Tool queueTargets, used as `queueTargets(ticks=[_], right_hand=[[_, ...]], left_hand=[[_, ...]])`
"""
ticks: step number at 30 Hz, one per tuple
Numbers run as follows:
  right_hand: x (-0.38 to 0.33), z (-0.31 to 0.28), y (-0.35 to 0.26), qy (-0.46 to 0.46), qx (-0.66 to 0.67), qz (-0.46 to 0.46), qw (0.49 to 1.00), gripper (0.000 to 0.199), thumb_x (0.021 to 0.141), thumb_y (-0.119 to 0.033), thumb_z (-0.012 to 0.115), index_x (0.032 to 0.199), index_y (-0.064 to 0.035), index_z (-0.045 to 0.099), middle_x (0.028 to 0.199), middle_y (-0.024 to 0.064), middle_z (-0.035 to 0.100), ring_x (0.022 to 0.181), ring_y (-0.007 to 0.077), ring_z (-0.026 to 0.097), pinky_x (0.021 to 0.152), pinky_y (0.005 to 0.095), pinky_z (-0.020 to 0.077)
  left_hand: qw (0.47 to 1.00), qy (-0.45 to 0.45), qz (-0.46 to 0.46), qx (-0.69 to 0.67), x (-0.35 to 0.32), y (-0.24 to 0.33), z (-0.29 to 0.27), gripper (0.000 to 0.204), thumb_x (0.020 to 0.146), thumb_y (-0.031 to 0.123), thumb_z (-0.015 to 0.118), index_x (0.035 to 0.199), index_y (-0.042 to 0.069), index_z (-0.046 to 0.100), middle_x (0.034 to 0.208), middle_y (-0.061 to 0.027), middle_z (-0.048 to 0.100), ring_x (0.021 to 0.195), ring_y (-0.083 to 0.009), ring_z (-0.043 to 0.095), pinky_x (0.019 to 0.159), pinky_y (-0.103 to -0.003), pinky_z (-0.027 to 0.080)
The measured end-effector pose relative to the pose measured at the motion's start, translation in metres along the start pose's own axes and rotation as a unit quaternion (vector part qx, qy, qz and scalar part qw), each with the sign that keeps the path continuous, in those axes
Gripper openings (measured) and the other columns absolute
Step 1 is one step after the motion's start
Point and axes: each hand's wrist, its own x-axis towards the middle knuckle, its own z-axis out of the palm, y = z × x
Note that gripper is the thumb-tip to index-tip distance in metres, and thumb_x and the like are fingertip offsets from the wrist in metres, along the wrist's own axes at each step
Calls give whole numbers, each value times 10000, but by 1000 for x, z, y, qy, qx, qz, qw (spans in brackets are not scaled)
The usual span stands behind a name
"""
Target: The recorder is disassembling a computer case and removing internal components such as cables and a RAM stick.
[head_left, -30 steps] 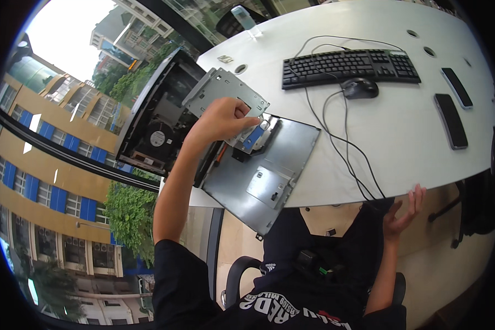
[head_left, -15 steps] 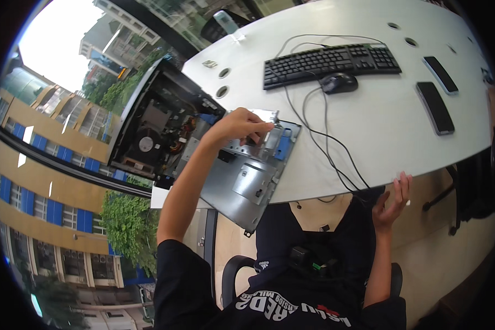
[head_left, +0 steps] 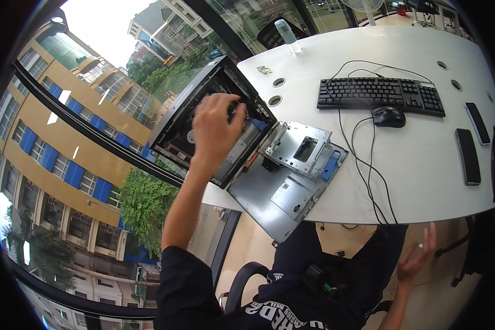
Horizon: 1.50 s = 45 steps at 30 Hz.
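At the desk's left edge, my left hand is reaching half-curled into one open computer case; whether it is gripping anything I cannot tell. My right hand is hanging spread wide, holding nothing, below the front edge; two phones are lying by the right edge.

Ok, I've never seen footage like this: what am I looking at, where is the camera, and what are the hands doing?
The view comes from a fisheye camera worn on a person's head, looking down, so straight edges bend. The left hand reaches into an opened computer case at the edge of a white table; whether it grips anything is hidden. The right hand hangs open and empty below the table edge. Beside the case lie a metal drive bracket on a grey panel, a keyboard, a mouse and two phones.
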Motion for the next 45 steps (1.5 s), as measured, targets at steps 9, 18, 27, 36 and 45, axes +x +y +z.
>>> queueTargets(ticks=[9,18,27,36,45], right_hand=[[-50,14,85,24,254,412,875,304,1025,-39,468,1273,-35,644,1123,75,691,1002,173,653,844,318,515],[-50,2,89,-80,216,372,899,221,1008,-83,531,1174,-27,667,996,92,706,858,163,683,703,310,526],[-61,-17,93,-120,192,387,894,212,1017,-106,533,1153,-5,661,960,112,720,811,191,700,704,321,532],[-62,-31,91,-132,195,402,885,225,1021,-110,530,1156,14,661,946,127,718,807,198,698,729,325,536],[-59,-26,95,-146,194,401,884,223,1011,-103,549,1145,26,672,893,131,717,780,199,707,702,331,546]], left_hand=[[996,-29,-7,88,1,-38,11,168,939,207,669,1014,58,678,1019,-120,699,1010,-314,671,872,-434,509],[928,-133,-107,332,64,-95,54,246,872,128,705,1090,31,645,1082,-138,694,1065,-325,673,921,-446,522],[931,-51,-40,358,60,-103,55,364,752,80,803,1069,66,625,1068,-113,690,1072,-297,674,873,-424,549],[935,-41,-58,347,58,-93,53,250,846,96,707,1078,67,618,1093,-111,661,1117,-294,633,977,-428,478],[993,-52,-40,101,-71,-32,122,414,928,229,647,1259,-11,579,1333,-172,574,1251,-372,526,1062,-488,400]])
